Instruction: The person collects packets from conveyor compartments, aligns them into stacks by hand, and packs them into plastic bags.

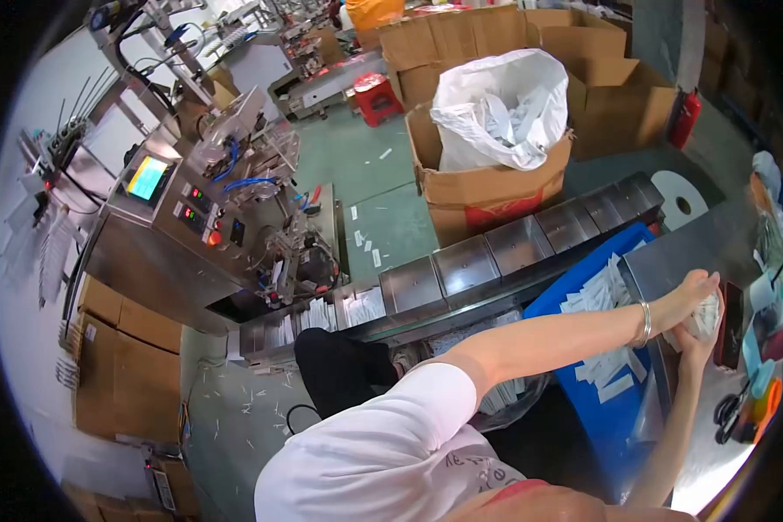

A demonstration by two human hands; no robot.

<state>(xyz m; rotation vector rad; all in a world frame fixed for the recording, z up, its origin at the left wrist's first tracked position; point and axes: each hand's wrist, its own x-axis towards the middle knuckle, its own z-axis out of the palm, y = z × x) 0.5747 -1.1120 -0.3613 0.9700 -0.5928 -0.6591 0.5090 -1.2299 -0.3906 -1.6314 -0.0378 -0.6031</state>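
My left hand [680,302], with a silver bangle [645,324] at the wrist, closes over the near side of a bundle of slim white packets [707,315]. Below it, my right hand [694,344] wraps round the same bundle, and the two hands touch. The packets lie together in a stack; their ends are partly hidden by my fingers. Under my left forearm is a blue tray [596,418] with many loose white packets [602,370] scattered in it.
A steel conveyor [470,268] with compartments runs from a machine with a lit screen [148,178]. Nearby are a cardboard box [487,187] with a white sack [461,96], a fire extinguisher [685,119], a dark phone-like object [731,326], scissors [727,411] and an orange-handled tool [767,407].
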